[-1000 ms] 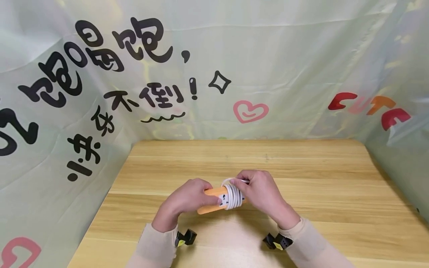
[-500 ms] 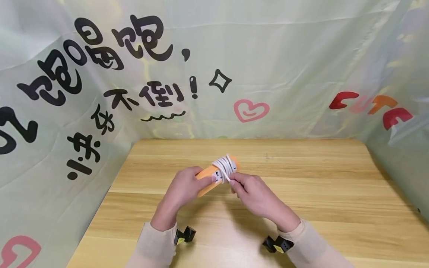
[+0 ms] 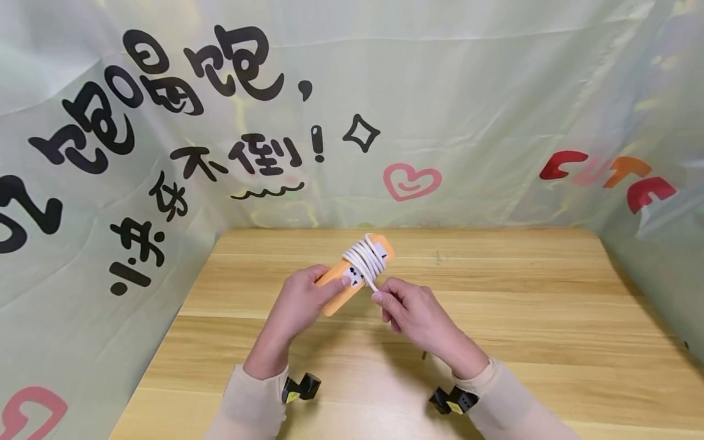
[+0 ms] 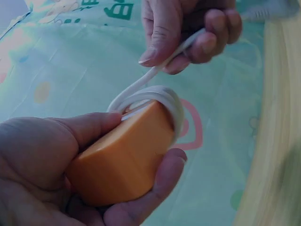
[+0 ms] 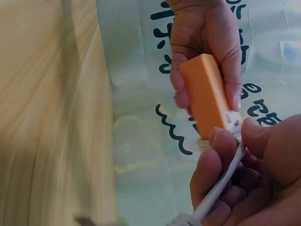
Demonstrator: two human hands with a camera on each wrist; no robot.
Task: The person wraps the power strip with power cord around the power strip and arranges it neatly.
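Observation:
An orange power strip point(image 3: 335, 299) with white socket panels is held up at a slant, its far end pointing up and right. White cable point(image 3: 364, 258) is wound around its upper part in several turns. My left hand point(image 3: 302, 299) grips the lower end, thumb on the face and fingers underneath, as the left wrist view shows on the orange body point(image 4: 127, 160). Just right of the strip, my right hand point(image 3: 412, 311) pinches the loose cable between thumb and fingers. Past that hand the cable runs to a blurred pale plug point(image 4: 273, 10).
A wooden table point(image 3: 522, 305) lies under both hands. Behind and beside it hangs a pale green printed cloth point(image 3: 473, 110) with black characters and a pink heart. Small black cameras sit at both cuffs, the left camera point(image 3: 301, 388) and the right camera point(image 3: 453, 400).
The strip has tilted from nearly level to a steep slant and risen away from me. My right hand has moved from the strip's far edge round to its near right side, carrying the cable.

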